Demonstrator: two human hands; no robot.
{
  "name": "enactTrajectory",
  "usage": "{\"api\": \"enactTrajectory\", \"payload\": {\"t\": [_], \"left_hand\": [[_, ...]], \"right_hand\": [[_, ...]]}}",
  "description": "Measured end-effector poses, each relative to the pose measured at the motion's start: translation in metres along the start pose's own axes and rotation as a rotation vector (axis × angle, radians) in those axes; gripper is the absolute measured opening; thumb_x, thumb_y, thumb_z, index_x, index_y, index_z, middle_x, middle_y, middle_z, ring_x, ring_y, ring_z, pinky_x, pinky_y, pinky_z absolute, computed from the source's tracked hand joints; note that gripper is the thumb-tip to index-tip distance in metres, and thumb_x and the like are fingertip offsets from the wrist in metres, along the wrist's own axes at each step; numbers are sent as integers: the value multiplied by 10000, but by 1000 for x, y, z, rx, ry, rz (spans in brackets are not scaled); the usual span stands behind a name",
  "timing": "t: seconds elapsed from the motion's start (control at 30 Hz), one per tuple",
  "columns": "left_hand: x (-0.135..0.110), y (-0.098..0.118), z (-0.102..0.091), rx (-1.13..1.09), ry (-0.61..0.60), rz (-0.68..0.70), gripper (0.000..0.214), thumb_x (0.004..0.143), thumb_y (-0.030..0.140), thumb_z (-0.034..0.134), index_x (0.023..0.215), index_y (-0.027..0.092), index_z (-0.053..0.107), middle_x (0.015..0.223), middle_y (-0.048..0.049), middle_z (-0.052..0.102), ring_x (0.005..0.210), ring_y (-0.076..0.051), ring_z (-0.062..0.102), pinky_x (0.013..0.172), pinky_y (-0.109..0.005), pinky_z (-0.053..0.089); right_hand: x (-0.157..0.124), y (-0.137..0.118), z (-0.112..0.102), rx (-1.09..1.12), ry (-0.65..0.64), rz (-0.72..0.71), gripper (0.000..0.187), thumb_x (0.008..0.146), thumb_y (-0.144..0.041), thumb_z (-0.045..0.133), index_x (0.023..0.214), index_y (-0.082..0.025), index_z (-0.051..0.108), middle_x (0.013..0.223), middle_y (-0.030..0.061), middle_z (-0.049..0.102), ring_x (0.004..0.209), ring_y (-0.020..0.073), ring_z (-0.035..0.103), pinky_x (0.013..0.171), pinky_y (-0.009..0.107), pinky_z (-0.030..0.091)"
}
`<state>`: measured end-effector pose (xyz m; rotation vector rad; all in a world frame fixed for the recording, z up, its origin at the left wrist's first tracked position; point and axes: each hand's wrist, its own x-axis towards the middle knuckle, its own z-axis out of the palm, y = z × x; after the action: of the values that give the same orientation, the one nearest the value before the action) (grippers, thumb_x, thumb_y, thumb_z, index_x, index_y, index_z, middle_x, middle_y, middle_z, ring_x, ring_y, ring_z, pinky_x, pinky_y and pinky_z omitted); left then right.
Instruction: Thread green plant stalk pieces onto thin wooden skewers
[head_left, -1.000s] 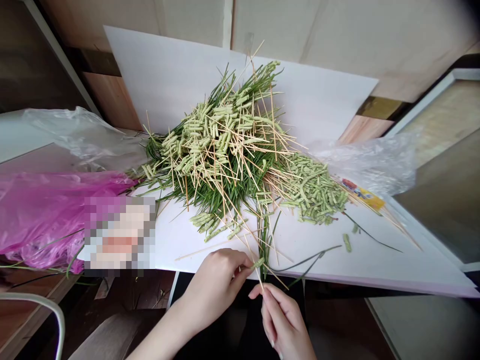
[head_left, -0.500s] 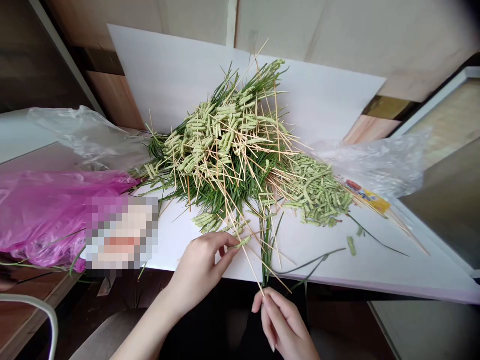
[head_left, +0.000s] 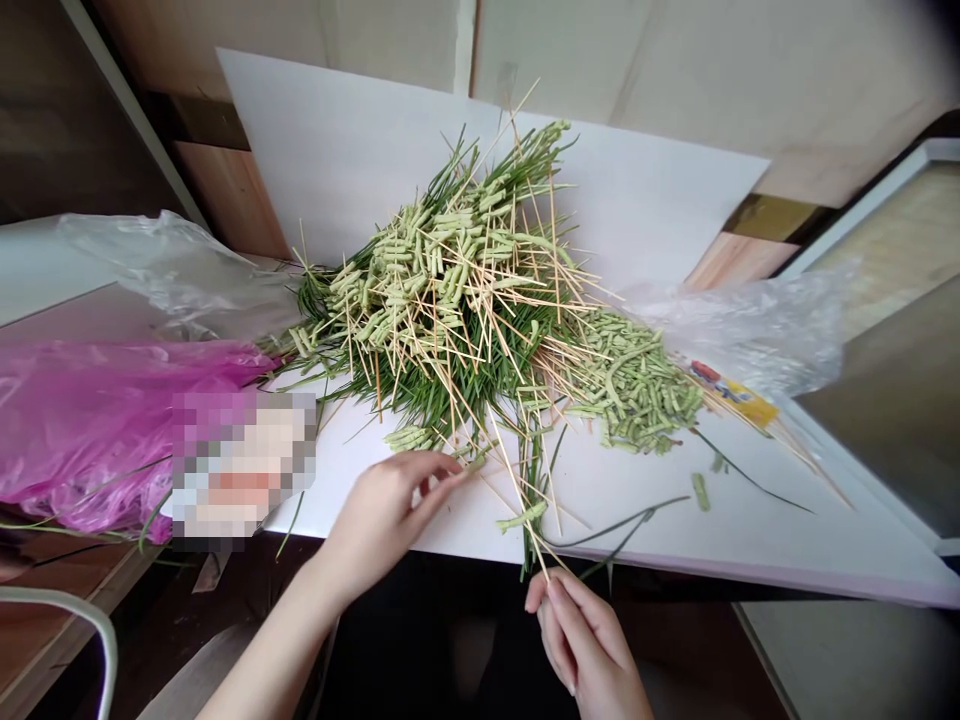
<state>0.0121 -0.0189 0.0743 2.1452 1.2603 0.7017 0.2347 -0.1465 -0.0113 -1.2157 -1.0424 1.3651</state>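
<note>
My right hand [head_left: 589,635] pinches a thin wooden skewer [head_left: 511,465] by its lower end, and the skewer slants up and to the left. One pale green bean piece [head_left: 523,517] is threaded crosswise on it. My left hand [head_left: 397,510] is over the table's front edge, thumb and fingers closed on another bean piece [head_left: 472,464], partly hidden by the fingertips. Just beyond the hands rises a heap of skewered bean pieces [head_left: 409,255], lying over long dark green leaves [head_left: 480,350] with bare skewer ends sticking out.
Loose cut bean pieces [head_left: 645,395] are piled right of the heap. Farther right lie a clear plastic bag [head_left: 772,320] and a skewer packet with a yellow label [head_left: 739,395]. A pink plastic bag [head_left: 112,430] occupies the left side. Stray leaves [head_left: 622,535] cross the white table [head_left: 787,540].
The bean piece my left hand held at the skewer is now on the skewer, nearer my right hand. My left hand has moved left and up to another piece. My right hand shifted slightly right.
</note>
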Motion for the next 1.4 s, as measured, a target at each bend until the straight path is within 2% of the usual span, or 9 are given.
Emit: {"api": "enactTrajectory", "payload": {"t": [0.1, 0.27, 0.43, 0.5, 0.6, 0.77, 0.87, 1.17, 1.4], "left_hand": [[4, -18, -4, 216, 61, -144, 198, 998, 350, 567, 1049, 226, 713, 981, -28, 752, 772, -208, 665, 712, -316, 446], [8, -28, 5, 287, -28, -236, 128, 932, 270, 620, 1015, 217, 702, 1060, -58, 715, 814, -222, 658, 698, -316, 437], [9, -37, 1, 88, 50, -220, 144, 919, 340, 607, 964, 221, 675, 903, -22, 727, 715, -197, 624, 683, -312, 423], [10, -42, -2, -80, 98, -211, 209, 916, 409, 614, 977, 219, 674, 875, -19, 735, 707, -190, 625, 672, -306, 426], [10, -46, -6, -385, 150, -200, 313, 900, 494, 654, 1003, 201, 688, 910, -44, 748, 805, -200, 659, 704, -299, 457], [11, -39, -7, -685, 138, -231, 351, 856, 511, 739, 996, 189, 735, 885, -46, 744, 800, -181, 635, 725, -287, 478], [11, -34, -8, -722, 128, -229, 325, 842, 497, 762, 949, 189, 764, 885, -47, 747, 780, -168, 607, 725, -279, 476], [11, -31, -14, -732, 121, -218, 298, 842, 487, 767, 800, 192, 763, 833, -28, 718, 761, -150, 559, 714, -254, 451], [10, -32, -13, -725, 123, -236, 296, 822, 487, 781, 813, 192, 762, 812, -23, 723, 759, -159, 578, 739, -279, 455]], "right_hand": [[-3, -7, -1, -2, 16, 39, 534, 1042, -648, 497, 858, -164, 629, 472, -100, 302, 446, 79, 187, 471, 256, 169], [-5, -12, -3, -46, 27, 101, 554, 1012, -678, 525, 855, -163, 654, 484, -91, 316, 465, 86, 209, 494, 263, 188], [-3, -16, -10, -113, -6, 100, 579, 999, -705, 519, 852, -163, 663, 476, -95, 307, 457, 81, 209, 515, 265, 221], [-4, -17, -11, -136, -22, 132, 600, 979, -738, 521, 851, -170, 662, 485, -97, 279, 460, 82, 197, 497, 263, 182], [-6, -17, -11, -161, -41, 170, 623, 939, -781, 545, 827, -179, 661, 527, -90, 239, 493, 87, 190, 495, 270, 112], [-7, -11, -11, -281, -115, 103, 637, 994, -756, 455, 827, -179, 667, 547, -85, 190, 485, 94, 178, 476, 284, 94], [-6, -10, -12, -311, -157, 83, 644, 1008, -751, 422, 837, -180, 666, 533, -89, 174, 466, 94, 175, 465, 285, 96], [-10, -21, -7, -308, -109, 160, 689, 955, -817, 448, 833, -176, 669, 552, -90, 167, 502, 102, 170, 504, 294, 91], [-10, -21, -6, -317, -78, 156, 681, 953, -810, 464, 822, -178, 680, 554, -85, 159, 502, 104, 161, 511, 299, 83]]}}
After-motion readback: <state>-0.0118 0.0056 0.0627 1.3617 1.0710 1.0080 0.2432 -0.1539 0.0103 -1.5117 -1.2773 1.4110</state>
